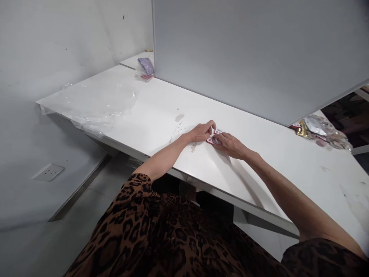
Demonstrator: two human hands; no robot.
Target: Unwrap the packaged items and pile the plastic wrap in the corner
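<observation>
1. hands first: left hand (201, 132) and right hand (229, 144) both pinch one small red-and-white packet (215, 137), fingers curled shut.
2. packet lies flat on the white table (161, 115) between the fingertips; best kept pressed down so it can't slide.

Both hands, left hand (201, 132) & right hand (230, 145), on small red-white packet (215, 138) mid white table (144, 111)

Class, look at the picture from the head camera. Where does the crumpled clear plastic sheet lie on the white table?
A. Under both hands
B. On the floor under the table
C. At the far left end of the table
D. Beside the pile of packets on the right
C: the clear plastic sheet lies at the left end of the white table, well apart from the left hand and right hand, which meet over a small red-and-white card.
</observation>
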